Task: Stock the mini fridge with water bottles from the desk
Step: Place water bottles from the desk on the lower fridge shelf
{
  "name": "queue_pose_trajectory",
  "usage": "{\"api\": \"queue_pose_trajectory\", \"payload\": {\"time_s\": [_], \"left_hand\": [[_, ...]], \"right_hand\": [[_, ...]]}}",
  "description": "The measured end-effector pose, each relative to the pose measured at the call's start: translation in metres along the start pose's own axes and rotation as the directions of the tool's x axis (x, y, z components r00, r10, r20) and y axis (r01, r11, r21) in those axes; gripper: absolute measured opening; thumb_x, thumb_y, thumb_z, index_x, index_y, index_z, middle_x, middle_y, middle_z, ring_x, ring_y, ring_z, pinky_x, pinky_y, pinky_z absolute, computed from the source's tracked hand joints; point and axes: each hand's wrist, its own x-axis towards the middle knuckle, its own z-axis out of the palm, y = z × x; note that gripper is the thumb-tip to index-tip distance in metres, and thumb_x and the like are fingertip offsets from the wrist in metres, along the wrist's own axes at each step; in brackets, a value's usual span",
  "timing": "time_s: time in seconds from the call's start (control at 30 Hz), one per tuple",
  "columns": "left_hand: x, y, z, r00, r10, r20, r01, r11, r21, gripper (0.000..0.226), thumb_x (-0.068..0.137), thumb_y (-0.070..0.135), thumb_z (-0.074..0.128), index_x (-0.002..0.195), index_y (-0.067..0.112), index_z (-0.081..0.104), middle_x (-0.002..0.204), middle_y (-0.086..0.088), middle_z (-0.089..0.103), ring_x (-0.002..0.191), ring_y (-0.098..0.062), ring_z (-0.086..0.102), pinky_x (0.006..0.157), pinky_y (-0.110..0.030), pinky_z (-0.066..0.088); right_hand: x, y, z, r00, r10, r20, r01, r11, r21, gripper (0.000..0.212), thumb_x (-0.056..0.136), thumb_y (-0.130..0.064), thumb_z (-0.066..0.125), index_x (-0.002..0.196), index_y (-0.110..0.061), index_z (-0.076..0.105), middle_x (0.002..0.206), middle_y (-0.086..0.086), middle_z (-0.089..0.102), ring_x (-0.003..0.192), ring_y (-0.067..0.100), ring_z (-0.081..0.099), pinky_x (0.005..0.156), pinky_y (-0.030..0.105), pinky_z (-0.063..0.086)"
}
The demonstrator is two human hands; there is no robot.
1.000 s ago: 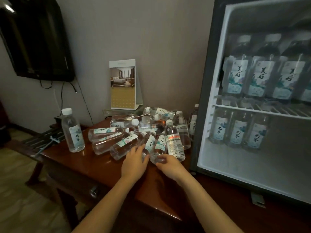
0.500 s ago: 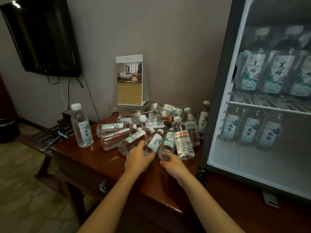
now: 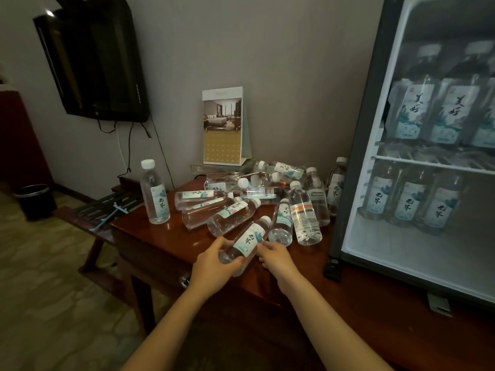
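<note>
Gripping the base of one lying water bottle, the left hand curls round it near the counter's front edge, its cap pointing to 1 o'clock. The right hand touches the bottle's side; whether it grips, I cannot tell. Roughly ten other bottles crowd together at 12 o'clock, with one upright bottle apart at 10 o'clock. At 3 o'clock the open mini fridge shows three upper bottles and three lower bottles.
</note>
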Motion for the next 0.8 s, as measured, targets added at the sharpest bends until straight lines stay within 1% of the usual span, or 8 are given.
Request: {"api": "queue_pose_trajectory", "payload": {"time_s": [0.13, 0.2, 0.23, 0.27, 0.37, 0.5, 0.67, 0.8], "left_hand": [[-0.018, -0.016, -0.013, 0.999, 0.012, 0.046, -0.008, 0.996, -0.092, 0.026, 0.076, 0.028, 0.072, 0.094, 0.037, 0.056, 0.096, 0.012, 0.065, 0.085, -0.006, 0.064, 0.076, -0.037, 0.056], [-0.029, -0.022, -0.018, 0.997, 0.019, 0.069, -0.006, 0.982, -0.190, 0.028, 0.075, 0.020, 0.074, 0.094, 0.032, 0.057, 0.100, 0.006, 0.067, 0.085, -0.007, 0.065, 0.075, -0.032, 0.056], [-0.036, -0.024, -0.019, 0.996, 0.027, 0.085, -0.007, 0.974, -0.227, 0.029, 0.075, 0.017, 0.075, 0.095, 0.030, 0.057, 0.101, 0.005, 0.067, 0.085, -0.008, 0.066, 0.074, -0.030, 0.055], [-0.042, -0.027, -0.019, 0.994, 0.038, 0.102, -0.011, 0.969, -0.248, 0.031, 0.075, 0.015, 0.075, 0.096, 0.028, 0.056, 0.103, 0.004, 0.066, 0.086, -0.008, 0.066, 0.074, -0.027, 0.055], [-0.058, -0.028, -0.014, 0.988, 0.074, 0.139, -0.038, 0.968, -0.246, 0.045, 0.073, 0.017, 0.077, 0.106, 0.033, 0.051, 0.109, 0.007, 0.060, 0.087, -0.011, 0.066, 0.071, -0.024, 0.055], [-0.065, -0.013, -0.004, 0.975, 0.115, 0.192, -0.060, 0.961, -0.269, 0.061, 0.073, 0.014, 0.077, 0.113, 0.042, 0.041, 0.113, 0.007, 0.052, 0.084, -0.013, 0.067, 0.066, -0.019, 0.054], [-0.058, 0.025, 0.011, 0.952, 0.215, 0.218, -0.142, 0.941, -0.308, 0.064, 0.072, 0.015, 0.078, 0.112, 0.047, 0.040, 0.110, 0.005, 0.055, 0.089, -0.013, 0.066, 0.076, -0.028, 0.058], [-0.048, 0.062, 0.034, 0.903, 0.325, 0.282, -0.215, 0.908, -0.359, 0.075, 0.067, 0.022, 0.081, 0.110, 0.060, 0.032, 0.115, 0.014, 0.052, 0.099, -0.016, 0.064, 0.083, -0.031, 0.056]], "right_hand": [[-0.012, -0.003, 0.005, 1.000, -0.012, 0.022, 0.009, 0.995, 0.096, 0.039, 0.092, -0.019, 0.058, 0.129, -0.013, 0.047, 0.122, 0.002, 0.058, 0.101, 0.012, 0.053, 0.069, 0.017, 0.043], [-0.016, -0.002, 0.007, 0.997, -0.004, 0.076, -0.011, 0.981, 0.194, 0.054, 0.086, -0.015, 0.066, 0.132, -0.015, 0.038, 0.126, 0.003, 0.056, 0.111, 0.018, 0.054, 0.085, 0.026, 0.047], [-0.018, -0.002, 0.009, 0.995, -0.004, 0.105, -0.023, 0.968, 0.251, 0.058, 0.083, -0.011, 0.068, 0.130, -0.017, 0.035, 0.127, 0.005, 0.056, 0.113, 0.021, 0.055, 0.090, 0.033, 0.048], [-0.022, -0.002, 0.010, 0.990, -0.009, 0.137, -0.033, 0.953, 0.303, 0.059, 0.082, -0.007, 0.069, 0.127, -0.021, 0.033, 0.125, 0.006, 0.057, 0.111, 0.023, 0.057, 0.089, 0.037, 0.050], [-0.032, -0.003, 0.011, 0.978, -0.055, 0.203, -0.013, 0.947, 0.322, 0.072, 0.080, -0.004, 0.069, 0.133, -0.031, 0.029, 0.117, 0.005, 0.061, 0.104, 0.023, 0.061, 0.080, 0.041, 0.053], [-0.042, -0.005, -0.003, 0.975, -0.129, 0.180, 0.075, 0.958, 0.278, 0.090, 0.077, -0.008, 0.072, 0.145, -0.035, 0.019, 0.118, 0.004, 0.061, 0.108, 0.023, 0.060, 0.093, 0.049, 0.050], [-0.052, -0.015, -0.043, 0.976, -0.207, 0.068, 0.169, 0.916, 0.364, 0.081, 0.072, -0.011, 0.075, 0.139, -0.028, 0.033, 0.118, 0.006, 0.063, 0.108, 0.023, 0.061, 0.095, 0.048, 0.049], [-0.064, -0.024, -0.081, 0.965, -0.258, -0.056, 0.258, 0.874, 0.413, 0.065, 0.076, -0.007, 0.071, 0.131, -0.024, 0.039, 0.116, 0.005, 0.064, 0.103, 0.021, 0.064, 0.087, 0.041, 0.054]]}}
